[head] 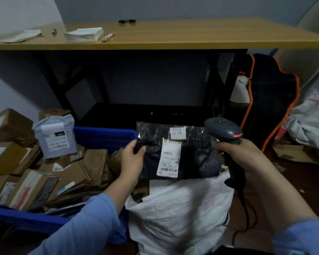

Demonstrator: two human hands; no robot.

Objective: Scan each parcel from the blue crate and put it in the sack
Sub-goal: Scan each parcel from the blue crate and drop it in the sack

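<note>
Head view. The left hand grasps the black plastic-wrapped parcel by its left edge, with the thumb on the front face and the other fingers behind. The parcel is held roughly upright, just above the white woven sack, and its lower edge meets the sack's top in this view. A long white shipping label with barcodes and a smaller label above it both face the camera.

The right hand is clenched around the handle of a dark handheld scanner. The scanner's head sits at the parcel's upper right corner, and a red light shows on its side. Its cable hangs down beside the sack.

To the left, touching the sack, stands the blue crate, piled with brown cardboard boxes. A grey mailer bag stands upright among them.

Behind, a wooden counter on a black frame carries a stack of white paper and a marker. A black bag with orange trim leans at the right. Both forearms wear light blue sleeves.
</note>
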